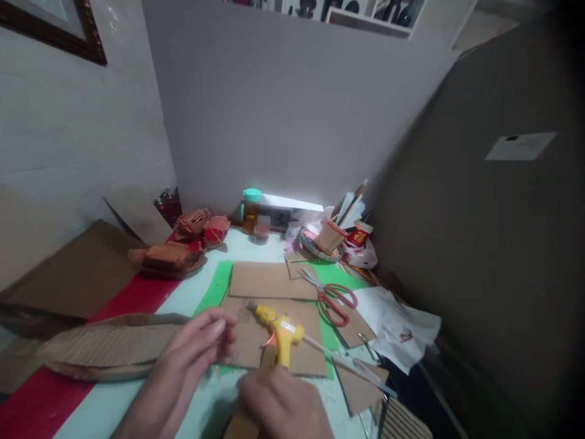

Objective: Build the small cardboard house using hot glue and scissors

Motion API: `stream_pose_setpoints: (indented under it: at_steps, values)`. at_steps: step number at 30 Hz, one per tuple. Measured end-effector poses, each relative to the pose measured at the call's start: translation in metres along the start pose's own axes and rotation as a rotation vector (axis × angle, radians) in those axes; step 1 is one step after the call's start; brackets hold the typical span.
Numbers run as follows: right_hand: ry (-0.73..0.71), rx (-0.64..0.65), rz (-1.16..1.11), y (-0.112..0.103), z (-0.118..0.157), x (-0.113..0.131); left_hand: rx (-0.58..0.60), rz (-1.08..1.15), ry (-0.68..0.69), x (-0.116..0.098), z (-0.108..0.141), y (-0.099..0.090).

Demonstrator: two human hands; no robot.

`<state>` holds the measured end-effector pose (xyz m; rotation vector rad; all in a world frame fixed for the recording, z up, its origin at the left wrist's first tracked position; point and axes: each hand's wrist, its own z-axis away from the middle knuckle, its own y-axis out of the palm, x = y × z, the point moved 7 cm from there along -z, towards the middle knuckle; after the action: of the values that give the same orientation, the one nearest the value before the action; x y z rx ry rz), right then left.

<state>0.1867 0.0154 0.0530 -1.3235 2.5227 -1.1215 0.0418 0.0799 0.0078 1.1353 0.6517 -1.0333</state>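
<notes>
My left hand [201,341] is raised at the left of the work area, its fingers loosely curved, with nothing visible in them. Low in the view, my right hand [286,402] is closed and blurred around a brown cardboard strip [241,425], which sticks out below it and above the knuckles. Just beyond the right hand, a yellow glue gun [276,324] with a glue stick [320,346] in its back lies on flat cardboard [299,360]. Its handle end is hidden by that hand or stops just short; I cannot tell. Red-handled scissors [336,297] lie open behind the gun.
A boat-shaped cardboard piece [114,344] lies at left on a red strip [132,299]. Behind it stand brown models [169,257]. At the back are a green-lidded jar [250,210] and a basket [320,249]. White paper [395,320] lies at right, near cardboard scraps [359,384].
</notes>
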Motion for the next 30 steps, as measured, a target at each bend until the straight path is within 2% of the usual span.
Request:
stream_pose_setpoints:
  at_steps: [3,6,10,13,17,21,25,30]
  values:
    - [0.013,-0.063,0.024,-0.024,-0.021,-0.014,0.16,-0.059,-0.029,0.004,0.012,0.018]
    - [0.017,-0.088,0.071,-0.034,-0.033,-0.025,0.271,-0.034,-0.081,0.011,0.024,0.032]
    - [0.017,-0.035,0.043,-0.027,-0.04,-0.026,0.276,0.013,-0.108,0.013,0.03,0.038]
    - [0.094,0.024,-0.017,-0.033,-0.038,-0.026,0.256,0.01,-0.09,0.008,0.028,0.037]
    - [0.363,0.056,0.001,-0.048,-0.02,-0.048,0.242,-0.002,0.053,-0.008,0.024,0.03]
    - [0.566,0.25,0.061,-0.023,0.007,-0.07,0.218,-0.045,0.232,-0.023,0.025,0.024]
    - [0.64,0.341,0.156,0.004,0.02,-0.076,0.151,-0.156,0.435,-0.035,0.029,0.02]
    - [0.679,0.337,0.207,0.014,0.024,-0.076,0.028,-0.285,0.615,-0.041,0.033,0.014]
